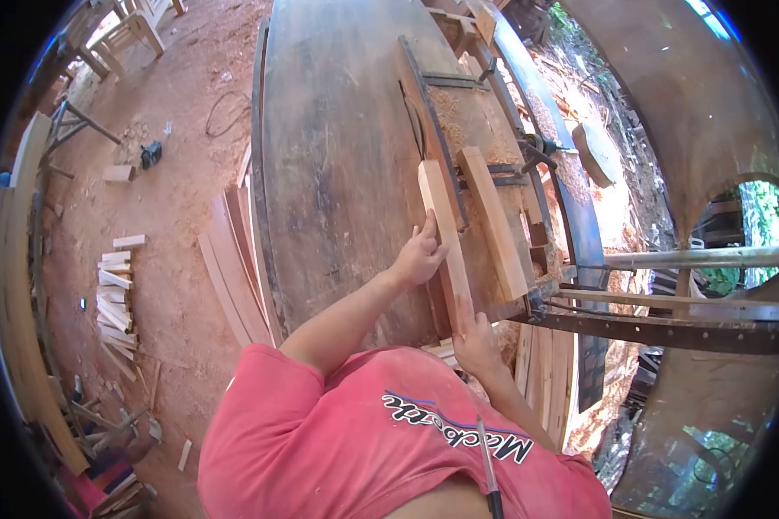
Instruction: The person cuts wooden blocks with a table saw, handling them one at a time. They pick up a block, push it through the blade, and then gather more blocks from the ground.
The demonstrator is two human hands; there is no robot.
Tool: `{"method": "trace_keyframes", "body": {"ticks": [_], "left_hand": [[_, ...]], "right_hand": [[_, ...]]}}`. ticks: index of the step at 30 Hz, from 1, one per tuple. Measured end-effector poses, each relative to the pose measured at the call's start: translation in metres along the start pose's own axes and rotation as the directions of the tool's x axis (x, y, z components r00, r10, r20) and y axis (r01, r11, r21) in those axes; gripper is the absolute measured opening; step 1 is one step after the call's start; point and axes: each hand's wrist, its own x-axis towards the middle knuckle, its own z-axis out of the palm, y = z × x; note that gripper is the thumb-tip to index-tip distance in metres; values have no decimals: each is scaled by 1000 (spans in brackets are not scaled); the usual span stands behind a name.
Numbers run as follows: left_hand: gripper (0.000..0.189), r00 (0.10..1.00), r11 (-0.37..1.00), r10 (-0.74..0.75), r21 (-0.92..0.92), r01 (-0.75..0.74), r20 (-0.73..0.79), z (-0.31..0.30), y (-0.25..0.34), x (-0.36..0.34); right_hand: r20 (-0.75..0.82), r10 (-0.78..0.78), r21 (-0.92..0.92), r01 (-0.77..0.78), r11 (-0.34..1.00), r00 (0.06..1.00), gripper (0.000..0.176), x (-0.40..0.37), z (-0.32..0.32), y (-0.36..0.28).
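Observation:
A pale wooden strip (446, 238) lies lengthwise on the worn wooden saw table (337, 147), alongside a dark straight fence (433, 130). My left hand (421, 253) grips the strip's left side near its middle, the index finger pointing forward along it. At the near end, my right hand (478, 342) is closed around the strip; part of its grip is hidden. Just ahead of the far end is a dark narrow slot (414, 121), where a blade edge seems to show. A second wooden strip (493, 225) rests to the right, beyond the fence.
Metal clamps (537, 154) and sawdust lie on the table's right side. Long boards (234, 268) lean against its left edge. Several cut wood pieces (115, 298) are piled on the dirt floor. A thin pointed tool with a dark handle (493, 502) shows against the pink shirt.

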Motion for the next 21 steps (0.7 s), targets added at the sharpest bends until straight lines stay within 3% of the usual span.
{"method": "trace_keyframes", "body": {"ticks": [2,6,8,21], "left_hand": [[40,1000,992,-7,123,6,12,3,1,5],[38,997,998,-45,-29,47,66,-6,16,8],[34,999,999,49,-15,-49,15,-1,11,10],[28,986,988,156,24,-155,-66,-11,6,30]], "right_hand": [[11,-16,-11,17,1000,1000,85,5,-4,-4],[18,-56,-53,57,997,998,82,14,-3,-3],[20,-66,-66,67,996,998,81,15,-1,-2],[-58,-104,-34,102,994,993,72,41,-3,-12]]}}
